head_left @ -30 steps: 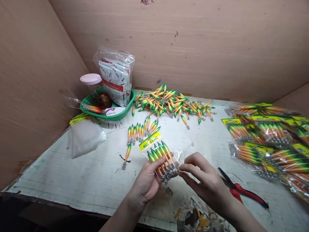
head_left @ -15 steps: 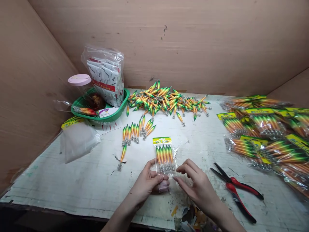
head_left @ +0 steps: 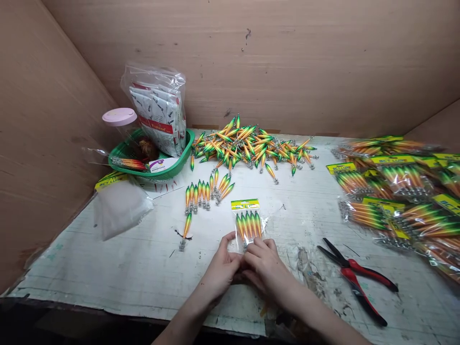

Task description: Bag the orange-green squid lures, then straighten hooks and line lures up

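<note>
A clear plastic bag of squid jigs (head_left: 247,225) lies in front of me, its yellow-green header card at the far end. Several green-to-orange jigs sit side by side inside it. My left hand (head_left: 222,272) is closed on the bag's lower left edge. Across the lower end, my right hand (head_left: 268,266) has its fingers bent and pressed on the plastic, covering the jigs' hook ends. Just left of the bag, a single jig (head_left: 187,227) rests on the table. Behind that one stretches a short row of loose jigs (head_left: 201,192).
A big pile of jigs (head_left: 247,146) lies against the back wall. Filled bags (head_left: 402,179) cover the right side. Red-handled pliers (head_left: 354,275) lie right of my hands. At left are a green basket (head_left: 168,170) and empty clear bags (head_left: 120,208).
My right hand has moved left onto the lower end of the bag and now meets my left hand there. The view has shifted slightly.
</note>
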`<state>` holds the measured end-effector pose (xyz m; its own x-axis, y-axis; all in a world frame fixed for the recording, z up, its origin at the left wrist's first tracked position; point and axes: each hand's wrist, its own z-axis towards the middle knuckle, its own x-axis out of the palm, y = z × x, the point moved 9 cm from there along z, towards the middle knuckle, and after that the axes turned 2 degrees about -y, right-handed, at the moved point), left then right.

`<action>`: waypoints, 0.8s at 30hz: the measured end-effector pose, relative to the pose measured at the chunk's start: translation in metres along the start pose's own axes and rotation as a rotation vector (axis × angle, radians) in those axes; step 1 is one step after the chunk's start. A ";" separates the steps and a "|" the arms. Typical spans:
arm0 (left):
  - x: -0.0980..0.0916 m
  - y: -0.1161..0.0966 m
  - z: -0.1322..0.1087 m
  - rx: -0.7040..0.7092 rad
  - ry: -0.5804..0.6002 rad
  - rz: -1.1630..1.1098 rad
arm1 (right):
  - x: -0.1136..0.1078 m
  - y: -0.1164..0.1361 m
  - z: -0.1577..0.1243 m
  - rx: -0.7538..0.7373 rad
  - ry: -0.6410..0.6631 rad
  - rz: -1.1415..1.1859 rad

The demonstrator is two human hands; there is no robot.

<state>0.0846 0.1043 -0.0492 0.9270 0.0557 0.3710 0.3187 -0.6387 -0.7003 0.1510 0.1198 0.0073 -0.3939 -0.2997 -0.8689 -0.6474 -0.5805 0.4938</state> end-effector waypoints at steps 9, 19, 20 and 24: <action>-0.002 0.003 0.000 -0.061 -0.100 0.019 | -0.052 -0.075 -0.051 0.298 -0.315 0.669; -0.024 -0.044 -0.033 0.549 -0.174 0.988 | -0.082 -0.069 -0.084 -0.047 -0.455 -0.459; -0.017 -0.056 -0.040 0.750 -0.172 1.162 | -0.072 -0.050 -0.078 -0.168 -0.413 -0.476; 0.022 -0.066 -0.064 1.488 0.039 1.526 | -0.049 0.002 -0.060 -0.540 -0.380 -0.449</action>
<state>0.0713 0.0986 0.0438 0.5469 0.1878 -0.8158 -0.5922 0.7756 -0.2184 0.2084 0.0879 0.0483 -0.4284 0.2720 -0.8617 -0.4298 -0.9002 -0.0704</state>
